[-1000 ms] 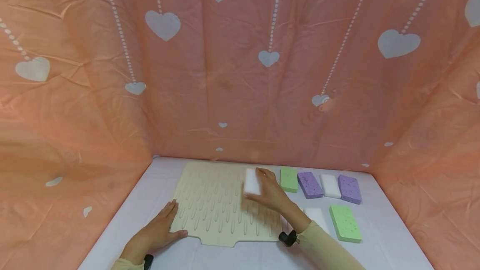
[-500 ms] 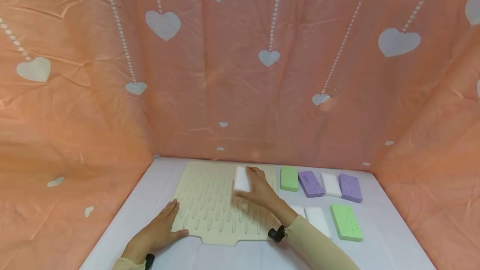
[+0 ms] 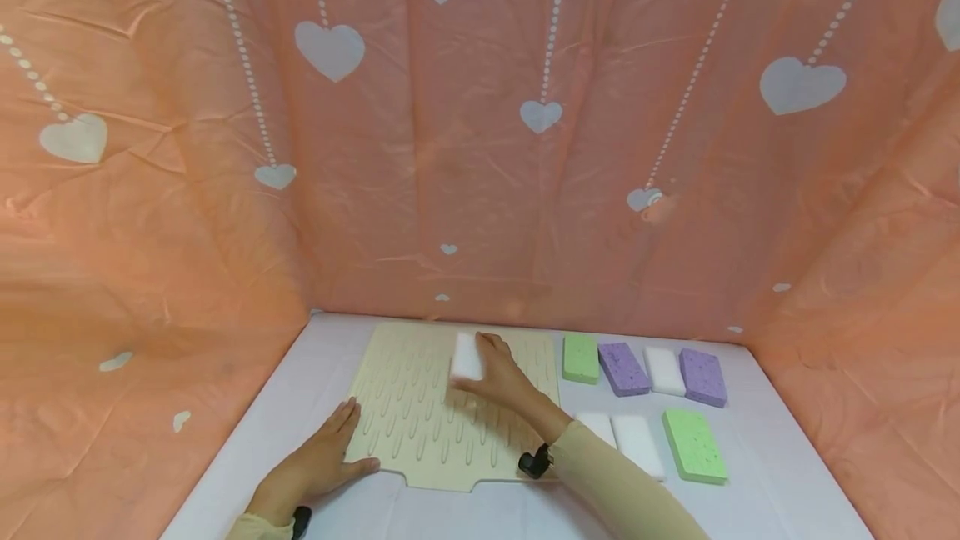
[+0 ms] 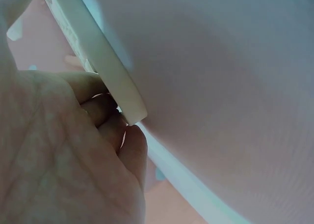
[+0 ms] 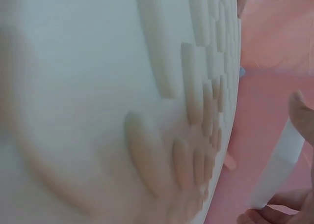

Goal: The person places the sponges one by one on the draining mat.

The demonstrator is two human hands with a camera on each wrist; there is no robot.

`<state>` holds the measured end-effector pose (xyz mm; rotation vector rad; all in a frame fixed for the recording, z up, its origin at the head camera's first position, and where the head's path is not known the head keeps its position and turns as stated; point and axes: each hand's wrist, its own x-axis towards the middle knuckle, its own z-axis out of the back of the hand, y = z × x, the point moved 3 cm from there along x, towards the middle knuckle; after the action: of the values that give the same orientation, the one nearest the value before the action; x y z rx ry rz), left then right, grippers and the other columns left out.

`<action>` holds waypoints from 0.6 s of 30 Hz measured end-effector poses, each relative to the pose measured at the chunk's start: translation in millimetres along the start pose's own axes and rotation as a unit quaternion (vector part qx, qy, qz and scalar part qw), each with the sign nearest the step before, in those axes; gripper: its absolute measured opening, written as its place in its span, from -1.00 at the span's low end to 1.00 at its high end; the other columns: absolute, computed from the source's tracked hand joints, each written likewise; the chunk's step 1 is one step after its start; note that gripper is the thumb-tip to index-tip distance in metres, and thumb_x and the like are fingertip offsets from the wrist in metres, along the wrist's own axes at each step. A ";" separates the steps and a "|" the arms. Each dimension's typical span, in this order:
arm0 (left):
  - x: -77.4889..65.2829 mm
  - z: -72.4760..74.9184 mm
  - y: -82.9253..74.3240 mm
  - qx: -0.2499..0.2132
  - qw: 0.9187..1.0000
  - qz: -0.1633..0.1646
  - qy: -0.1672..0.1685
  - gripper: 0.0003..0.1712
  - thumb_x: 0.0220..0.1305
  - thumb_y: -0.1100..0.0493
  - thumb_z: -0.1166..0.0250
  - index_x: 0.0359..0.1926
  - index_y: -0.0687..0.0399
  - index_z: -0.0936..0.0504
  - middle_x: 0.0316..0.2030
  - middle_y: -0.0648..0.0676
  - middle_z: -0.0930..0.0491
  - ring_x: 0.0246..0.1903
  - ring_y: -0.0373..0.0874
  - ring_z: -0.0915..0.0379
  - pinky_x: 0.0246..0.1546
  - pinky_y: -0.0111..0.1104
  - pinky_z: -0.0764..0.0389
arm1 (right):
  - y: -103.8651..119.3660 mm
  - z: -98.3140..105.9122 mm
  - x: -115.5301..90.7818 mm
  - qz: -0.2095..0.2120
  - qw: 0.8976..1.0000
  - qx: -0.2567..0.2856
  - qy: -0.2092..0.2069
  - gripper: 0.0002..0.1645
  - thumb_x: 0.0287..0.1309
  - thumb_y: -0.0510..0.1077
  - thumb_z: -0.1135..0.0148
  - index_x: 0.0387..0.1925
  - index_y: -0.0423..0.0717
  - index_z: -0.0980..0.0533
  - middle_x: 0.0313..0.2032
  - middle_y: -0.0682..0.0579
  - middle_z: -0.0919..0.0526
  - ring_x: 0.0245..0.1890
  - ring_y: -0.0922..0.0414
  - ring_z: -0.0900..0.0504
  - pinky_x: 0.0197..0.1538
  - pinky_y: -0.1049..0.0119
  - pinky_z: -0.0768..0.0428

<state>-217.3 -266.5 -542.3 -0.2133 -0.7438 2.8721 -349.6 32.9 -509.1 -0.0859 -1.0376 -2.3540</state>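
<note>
A cream board (image 3: 401,440) with rows of raised oval ridges lies on the table. My right hand (image 3: 504,382) grips a white sponge (image 3: 467,358) by its sides over the middle of the board. In the right wrist view the sponge (image 5: 280,167) is seen edge-on between thumb and fingers, apart from the ridged surface (image 5: 73,76). My left hand (image 3: 318,457) rests at the board's left edge, thumb near the front corner. Its fingers touch the board's side (image 4: 115,79) in the left wrist view; the fingertips are partly hidden behind it.
Right of the board, the back row holds a green sponge (image 3: 581,357), a purple sponge (image 3: 624,369), a white sponge (image 3: 663,371) and another purple sponge (image 3: 703,377). Nearer are two white sponges (image 3: 636,444), partly behind the right sleeve, and a green sponge (image 3: 694,446). Orange curtains (image 3: 480,190) surround the table.
My right hand has carried the white sponge leftward over the board, uncovering more of the near white sponges. The left hand stays at the board's edge.
</note>
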 end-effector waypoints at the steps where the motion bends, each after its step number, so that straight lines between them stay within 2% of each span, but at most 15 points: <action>1: -0.6 0.5 -0.6 -0.004 1.000 -0.001 0.000 0.33 0.23 -0.27 -0.55 0.58 0.59 -0.11 0.62 0.53 0.00 0.62 0.48 0.12 0.55 0.32 -0.15 | 1.1 -1.6 1.6 0.000 1.000 0.002 0.000 0.21 0.15 0.13 -0.65 0.56 -0.41 -0.24 0.44 -0.38 -0.36 0.35 -0.27 -0.41 0.15 -0.14 -0.67; 10: -1.4 0.3 4.6 -0.003 1.000 -0.006 -0.002 0.35 0.22 -0.33 -0.53 0.58 0.58 -0.12 0.62 0.53 0.00 0.62 0.48 0.11 0.54 0.34 -0.14 | 11.0 -26.6 18.6 -0.014 1.000 0.015 0.011 0.24 0.16 0.17 -0.65 0.59 -0.36 -0.21 0.44 -0.36 -0.37 0.35 -0.23 -0.44 0.22 -0.11 -0.67; 15: -1.8 -0.3 4.7 0.000 1.000 -0.025 -0.011 0.37 0.23 -0.40 -0.47 0.56 0.60 -0.13 0.59 0.57 -0.03 0.58 0.53 0.08 0.48 0.39 -0.17 | 14.8 -37.1 26.2 -0.018 1.000 0.013 0.020 0.24 0.18 0.19 -0.62 0.61 -0.35 -0.19 0.46 -0.34 -0.35 0.38 -0.22 -0.42 0.20 -0.08 -0.68; 18: -2.9 -0.3 3.7 -0.008 1.000 -0.021 -0.007 0.37 0.24 -0.39 -0.48 0.57 0.60 -0.11 0.60 0.57 0.00 0.60 0.52 0.12 0.51 0.39 -0.14 | 16.3 -42.7 30.7 -0.020 0.999 0.011 0.023 0.23 0.18 0.19 -0.62 0.60 -0.33 -0.20 0.44 -0.33 -0.37 0.34 -0.19 -0.44 0.16 -0.04 -0.70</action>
<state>-214.9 -270.1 -544.1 -0.1765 -0.7645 2.8327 -360.2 -20.1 -519.7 -0.0018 -1.0505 -2.3692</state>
